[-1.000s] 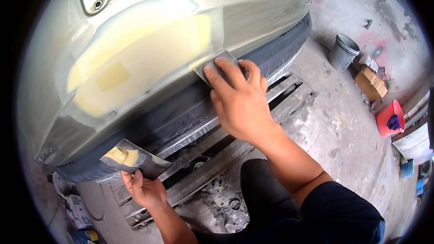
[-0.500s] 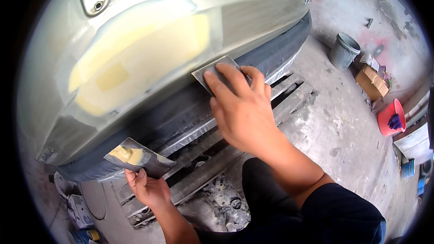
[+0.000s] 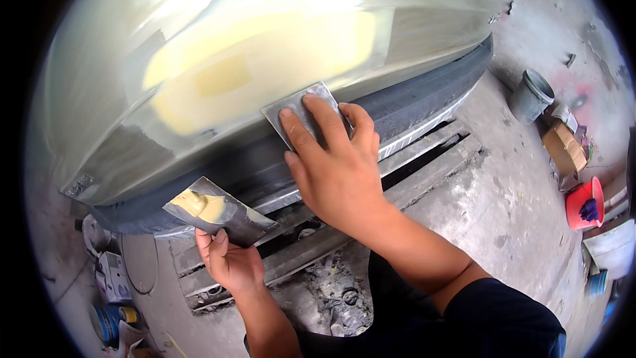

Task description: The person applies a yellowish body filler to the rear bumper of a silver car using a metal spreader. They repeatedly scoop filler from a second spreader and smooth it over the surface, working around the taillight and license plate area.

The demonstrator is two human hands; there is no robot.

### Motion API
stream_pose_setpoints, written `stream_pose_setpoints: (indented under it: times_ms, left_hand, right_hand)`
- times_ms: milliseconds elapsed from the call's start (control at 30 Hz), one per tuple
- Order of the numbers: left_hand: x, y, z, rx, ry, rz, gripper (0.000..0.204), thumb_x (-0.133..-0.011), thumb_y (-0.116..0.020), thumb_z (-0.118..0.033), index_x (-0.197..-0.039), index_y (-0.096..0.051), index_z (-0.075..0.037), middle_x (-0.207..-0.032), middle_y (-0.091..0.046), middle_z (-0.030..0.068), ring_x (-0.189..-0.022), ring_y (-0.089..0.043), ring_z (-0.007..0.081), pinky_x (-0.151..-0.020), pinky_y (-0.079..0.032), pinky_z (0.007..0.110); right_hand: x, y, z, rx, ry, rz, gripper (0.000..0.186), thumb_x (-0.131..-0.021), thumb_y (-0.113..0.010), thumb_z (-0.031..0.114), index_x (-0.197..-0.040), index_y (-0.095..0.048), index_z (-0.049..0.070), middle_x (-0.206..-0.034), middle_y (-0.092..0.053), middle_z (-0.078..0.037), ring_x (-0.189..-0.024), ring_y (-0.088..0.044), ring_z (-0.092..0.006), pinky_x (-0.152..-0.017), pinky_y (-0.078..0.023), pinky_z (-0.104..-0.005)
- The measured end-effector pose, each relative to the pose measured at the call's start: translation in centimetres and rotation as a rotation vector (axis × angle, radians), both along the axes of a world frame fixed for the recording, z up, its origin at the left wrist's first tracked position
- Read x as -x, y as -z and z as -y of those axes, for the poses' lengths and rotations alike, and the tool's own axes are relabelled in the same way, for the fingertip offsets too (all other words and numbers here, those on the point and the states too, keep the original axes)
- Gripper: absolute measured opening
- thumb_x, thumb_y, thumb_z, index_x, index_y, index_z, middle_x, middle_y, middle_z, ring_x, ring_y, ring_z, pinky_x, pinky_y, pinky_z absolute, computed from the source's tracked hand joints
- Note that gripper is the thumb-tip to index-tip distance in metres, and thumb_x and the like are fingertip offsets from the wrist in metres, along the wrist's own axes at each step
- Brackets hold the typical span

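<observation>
My right hand (image 3: 338, 172), the nearer, holds a flat grey rectangular spreader (image 3: 291, 114) by the lower edge of the long pale-yellow patch (image 3: 285, 46) slanting up rightward ahead, my left hand (image 3: 235, 266) pinching a dark rectangular putty-smeared plate (image 3: 235, 222).

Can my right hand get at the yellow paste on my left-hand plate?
Probably yes: the left hand holds the plate, paste exposed, and nothing visible blocks the right hand and its scraper.
</observation>
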State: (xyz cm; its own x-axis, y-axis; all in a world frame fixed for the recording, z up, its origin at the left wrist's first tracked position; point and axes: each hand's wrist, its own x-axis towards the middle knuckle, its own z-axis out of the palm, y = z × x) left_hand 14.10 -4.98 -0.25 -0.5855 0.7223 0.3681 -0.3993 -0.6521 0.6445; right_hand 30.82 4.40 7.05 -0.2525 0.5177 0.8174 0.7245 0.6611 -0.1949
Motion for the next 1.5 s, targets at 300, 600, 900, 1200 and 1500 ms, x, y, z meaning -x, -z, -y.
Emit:
stream_pose_setpoints:
  times_ms: [300,600,900,1200,1500]
  left_hand:
    - [0.7,-0.1,0.3,-0.018,-0.008,0.017,0.044,-0.086,-0.049,-0.009,-0.129,-0.049,0.0,-0.125,-0.058,0.0117,-0.117,-0.054,0.0239,-0.103,-0.04,0.04]
    - [1.7,-0.6,0.4,-0.049,-0.033,0.052,0.044,-0.086,-0.05,-0.009,-0.129,-0.048,-0.001,-0.123,-0.058,0.012,-0.114,-0.055,0.0241,-0.101,-0.042,0.04]
    - [3.3,-0.4,0.9,-0.061,-0.01,0.063,0.048,-0.086,-0.049,-0.009,-0.133,-0.047,-0.001,-0.124,-0.057,0.0111,-0.115,-0.055,0.0242,-0.101,-0.042,0.041]
    - [5.1,-0.7,1.3,-0.099,0.001,0.102,0.048,-0.086,-0.049,-0.009,-0.133,-0.047,-0.002,-0.125,-0.057,0.0109,-0.117,-0.054,0.0243,-0.102,-0.041,0.042]
    - [6.0,-0.4,1.4,-0.093,-0.019,0.108,0.05,-0.086,-0.049,-0.01,-0.135,-0.045,-0.003,-0.127,-0.057,0.0102,-0.119,-0.053,0.0243,-0.103,-0.04,0.042]
  right_hand:
    - [1.6,0.3,0.3,0.042,0.06,0.065,0.052,-0.076,-0.072,0.015,-0.126,-0.062,0.013,-0.133,-0.048,-0.012,-0.109,-0.043,-0.0413,-0.088,-0.041,-0.0492]
    - [2.8,-0.3,0.3,-0.008,0.065,0.003,0.05,-0.076,-0.071,0.015,-0.125,-0.063,0.012,-0.132,-0.049,-0.012,-0.108,-0.044,-0.0401,-0.088,-0.042,-0.0482]
    - [2.7,-1.5,2.2,0.059,0.031,0.039,0.047,-0.077,-0.071,0.014,-0.123,-0.065,0.01,-0.129,-0.052,-0.013,-0.106,-0.045,-0.0395,-0.089,-0.042,-0.0469]
    - [7.5,0.4,2.1,-0.036,0.025,0.013,0.05,-0.076,-0.073,0.015,-0.124,-0.063,0.009,-0.13,-0.049,-0.015,-0.105,-0.044,-0.0399,-0.091,-0.041,-0.0486]
    - [6.8,-0.7,2.9,-0.031,-0.009,0.024,0.048,-0.078,-0.07,0.018,-0.125,-0.062,0.009,-0.128,-0.049,-0.015,-0.105,-0.044,-0.0408,-0.084,-0.041,-0.0468]
